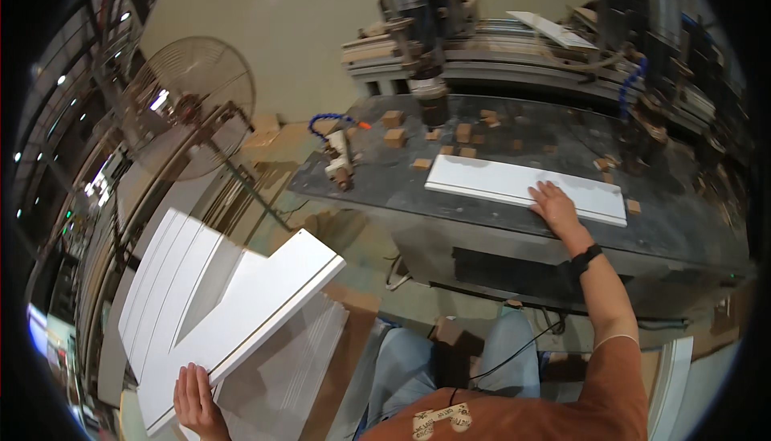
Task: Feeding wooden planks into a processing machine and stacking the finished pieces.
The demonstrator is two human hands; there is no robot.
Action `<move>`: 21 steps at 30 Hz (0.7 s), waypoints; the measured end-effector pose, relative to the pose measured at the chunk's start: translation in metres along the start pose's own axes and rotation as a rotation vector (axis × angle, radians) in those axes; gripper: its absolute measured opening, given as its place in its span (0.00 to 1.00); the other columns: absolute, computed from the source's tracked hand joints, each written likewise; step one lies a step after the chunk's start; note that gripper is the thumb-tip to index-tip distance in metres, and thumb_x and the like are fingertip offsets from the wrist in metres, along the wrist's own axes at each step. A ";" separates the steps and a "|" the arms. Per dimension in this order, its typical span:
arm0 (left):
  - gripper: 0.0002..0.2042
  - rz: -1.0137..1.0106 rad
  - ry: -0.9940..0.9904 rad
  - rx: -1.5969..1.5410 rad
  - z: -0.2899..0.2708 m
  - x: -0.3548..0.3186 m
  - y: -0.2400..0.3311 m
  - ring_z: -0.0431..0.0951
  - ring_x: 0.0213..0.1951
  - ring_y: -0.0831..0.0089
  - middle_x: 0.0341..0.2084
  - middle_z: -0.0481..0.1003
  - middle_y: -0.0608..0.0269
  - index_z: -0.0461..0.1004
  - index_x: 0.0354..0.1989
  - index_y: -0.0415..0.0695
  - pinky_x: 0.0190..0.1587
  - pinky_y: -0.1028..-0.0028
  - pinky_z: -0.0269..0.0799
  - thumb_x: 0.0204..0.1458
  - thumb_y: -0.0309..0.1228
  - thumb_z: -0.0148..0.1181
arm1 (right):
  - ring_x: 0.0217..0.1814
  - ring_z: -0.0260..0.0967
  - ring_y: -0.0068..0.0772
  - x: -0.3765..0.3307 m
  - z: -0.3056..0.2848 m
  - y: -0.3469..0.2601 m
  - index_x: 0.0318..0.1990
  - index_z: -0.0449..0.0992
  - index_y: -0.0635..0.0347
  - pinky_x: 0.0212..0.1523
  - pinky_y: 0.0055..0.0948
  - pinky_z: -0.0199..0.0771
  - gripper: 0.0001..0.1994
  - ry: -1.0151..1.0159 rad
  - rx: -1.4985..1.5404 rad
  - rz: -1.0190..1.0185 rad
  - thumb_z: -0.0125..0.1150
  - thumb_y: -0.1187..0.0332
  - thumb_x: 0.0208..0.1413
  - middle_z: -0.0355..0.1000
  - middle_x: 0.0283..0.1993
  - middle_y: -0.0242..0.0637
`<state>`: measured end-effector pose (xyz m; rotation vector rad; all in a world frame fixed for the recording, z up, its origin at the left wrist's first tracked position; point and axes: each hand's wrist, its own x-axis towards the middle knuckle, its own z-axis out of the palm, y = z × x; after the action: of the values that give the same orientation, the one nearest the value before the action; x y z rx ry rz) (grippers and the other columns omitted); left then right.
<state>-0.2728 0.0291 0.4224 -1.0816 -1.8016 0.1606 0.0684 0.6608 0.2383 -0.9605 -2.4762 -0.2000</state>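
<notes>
On bench [498, 224], R hand [554, 204] lies flat, fingers spread, on white panel [522, 180]. L hand [197, 401] grips edge of 2nd panel [241, 296] over stack [281, 369]. Risk: one-handed grip slips, panel tips; bench panel may slide w/ blocks [462, 132] nearby.

Smooth white painted panel [526, 181] at centre right, satin sheen, lying on a dark, dull, scuffed metal tabletop [514, 224]. Raw pale wooden blocks [393, 137] scattered at upper centre, matt and rough-cut. Lower left, a white grooved board [241, 300], smooth, light bare wood showing along its edge. Wire-mesh metal fan guard [193, 104] glinting at upper left.
</notes>
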 end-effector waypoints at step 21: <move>0.30 -0.461 -0.415 -0.117 0.040 -0.081 -0.006 0.71 0.53 0.49 0.52 0.71 0.55 0.68 0.56 0.48 0.53 0.60 0.69 0.41 0.40 0.68 | 0.66 0.57 0.48 0.013 -0.006 -0.023 0.56 0.71 0.51 0.63 0.39 0.60 0.23 -0.136 0.112 0.195 0.61 0.61 0.52 0.64 0.62 0.43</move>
<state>-0.2991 -0.0194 0.3508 -0.7158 -2.4119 -0.0017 0.0472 0.6499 0.2500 -1.1939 -2.4638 0.0695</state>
